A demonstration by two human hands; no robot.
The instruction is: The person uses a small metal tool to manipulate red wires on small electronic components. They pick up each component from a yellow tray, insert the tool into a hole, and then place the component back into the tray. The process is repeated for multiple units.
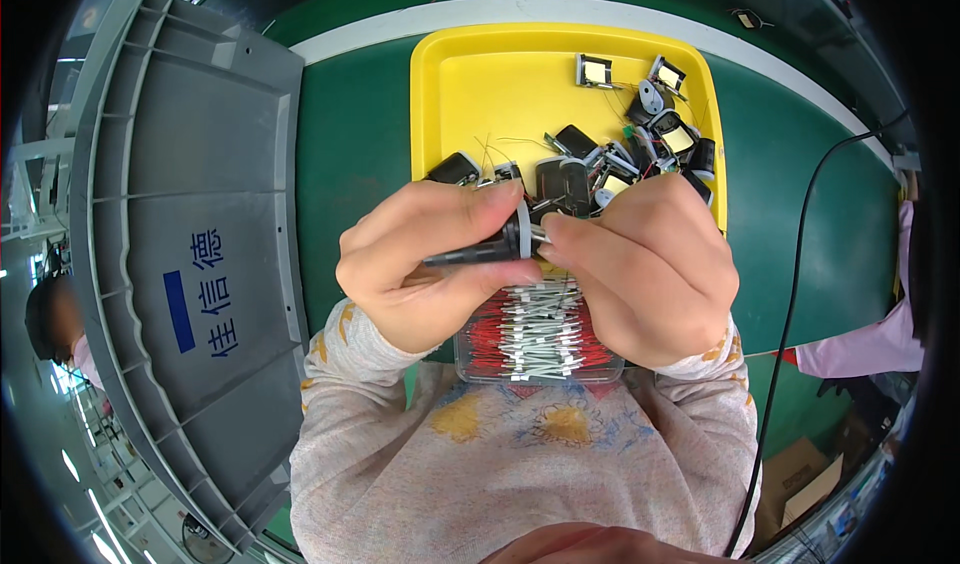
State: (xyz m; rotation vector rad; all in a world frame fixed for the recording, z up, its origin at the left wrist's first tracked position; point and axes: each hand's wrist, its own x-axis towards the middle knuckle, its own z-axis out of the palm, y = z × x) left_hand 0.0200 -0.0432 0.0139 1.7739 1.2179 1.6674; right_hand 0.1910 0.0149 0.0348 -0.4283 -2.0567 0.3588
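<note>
My left hand [415, 249] grips a black plastic part with a grey rim [482, 252] between thumb and fingers, its narrow end pointing left. Thumb and fingertips of my right hand [650, 264] are pinched together at the grey-rimmed end, by a thin metallic piece [539, 235]. Fingers cover most of that piece, so its kind is unclear. Just below both hands is a clear plastic box [465, 362] of short red leads with white ends [540, 329]. Beyond them, a yellow tray [480, 74] holds several similar black parts with fine wires [575, 142].
A large grey plastic crate [200, 264] stands upright along the left. A black cable [800, 234] runs down the right side of the green table [350, 134]. Loose small parts lie beyond the white strip [360, 39]. Other people show at left and right, one with a pink sleeve [860, 344].
</note>
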